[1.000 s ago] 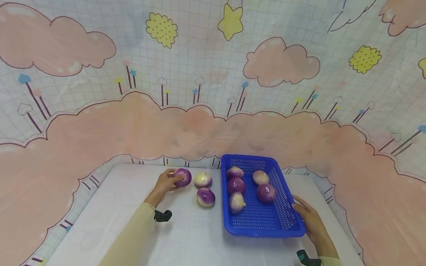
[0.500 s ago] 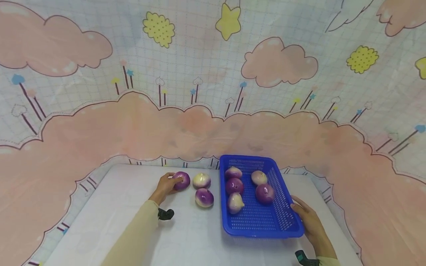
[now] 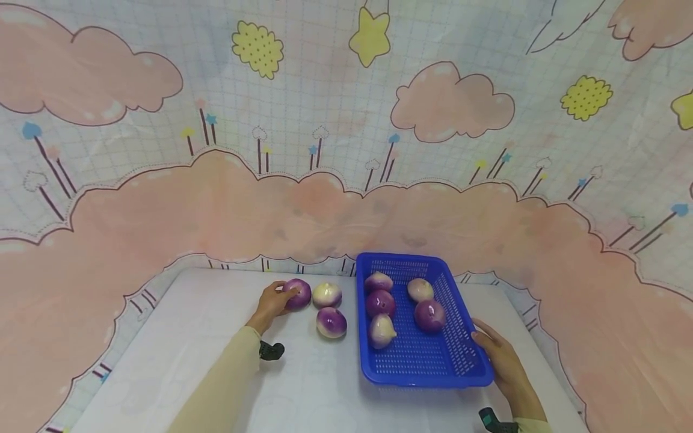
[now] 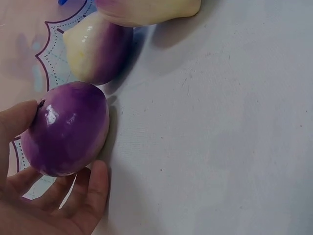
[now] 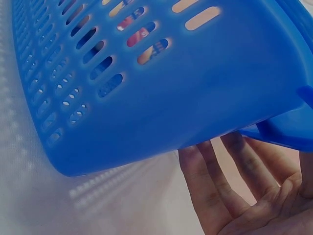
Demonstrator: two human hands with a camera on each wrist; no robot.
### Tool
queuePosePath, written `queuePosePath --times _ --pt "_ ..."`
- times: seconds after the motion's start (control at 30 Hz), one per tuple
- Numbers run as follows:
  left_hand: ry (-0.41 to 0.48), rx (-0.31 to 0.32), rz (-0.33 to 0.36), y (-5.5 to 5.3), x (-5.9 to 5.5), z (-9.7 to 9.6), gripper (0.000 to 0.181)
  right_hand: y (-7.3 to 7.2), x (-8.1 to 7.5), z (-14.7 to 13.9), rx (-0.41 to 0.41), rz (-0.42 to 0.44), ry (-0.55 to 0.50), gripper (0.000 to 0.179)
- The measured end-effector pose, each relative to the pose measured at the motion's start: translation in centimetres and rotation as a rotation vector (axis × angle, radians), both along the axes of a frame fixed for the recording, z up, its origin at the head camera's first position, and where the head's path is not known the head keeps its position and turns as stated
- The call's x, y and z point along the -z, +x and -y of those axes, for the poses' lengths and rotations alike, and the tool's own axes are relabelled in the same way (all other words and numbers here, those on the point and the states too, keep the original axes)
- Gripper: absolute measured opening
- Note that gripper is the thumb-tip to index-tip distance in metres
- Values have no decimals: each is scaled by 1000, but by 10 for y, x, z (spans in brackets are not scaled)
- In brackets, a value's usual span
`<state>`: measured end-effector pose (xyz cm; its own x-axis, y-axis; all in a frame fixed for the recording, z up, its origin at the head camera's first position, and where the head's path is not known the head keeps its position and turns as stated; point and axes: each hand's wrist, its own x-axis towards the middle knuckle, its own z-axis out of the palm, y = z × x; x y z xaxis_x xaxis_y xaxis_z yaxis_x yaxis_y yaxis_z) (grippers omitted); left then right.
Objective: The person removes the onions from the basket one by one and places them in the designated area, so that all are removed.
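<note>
Between thumb and fingers, my left hand (image 3: 273, 302) holds a glossy purple onion (image 3: 297, 294) at the back of the white table. In the left wrist view the thumb lies against one end of this onion (image 4: 68, 129), and the fingers curl below it. Just right of it sits a cream-and-purple onion (image 3: 327, 294), with another purple-and-white onion (image 3: 331, 323) in front. My right hand (image 3: 503, 359) grips the right rim of a blue plastic basket (image 3: 425, 380), thumb on top. The right wrist view shows its fingers (image 5: 200, 186) under the rim, beside the outer wall.
Several onions lie in the basket, three in a row on its left, including a cream one (image 3: 382, 331), and two on its right, including a purple one (image 3: 430, 316). A patterned cloth (image 3: 325, 216) rises behind the white tabletop (image 3: 303, 385).
My left hand has lowered the purple onion a little and brought it nearer the cream-and-purple one. The right hand stays on the basket rim. The head view has shifted slightly.
</note>
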<state>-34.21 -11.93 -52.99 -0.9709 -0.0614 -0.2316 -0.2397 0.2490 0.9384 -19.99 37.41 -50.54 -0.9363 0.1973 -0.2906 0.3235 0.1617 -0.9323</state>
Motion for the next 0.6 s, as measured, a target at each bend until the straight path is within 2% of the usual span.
queuePosePath --times 0.33,0.6 --pt "-4 -15 -17 5 0 8 61 -1 1 -1 -4 4 2 71" --pt "-32 -25 -47 16 -3 19 60 -1 1 -2 -7 7 4 72"
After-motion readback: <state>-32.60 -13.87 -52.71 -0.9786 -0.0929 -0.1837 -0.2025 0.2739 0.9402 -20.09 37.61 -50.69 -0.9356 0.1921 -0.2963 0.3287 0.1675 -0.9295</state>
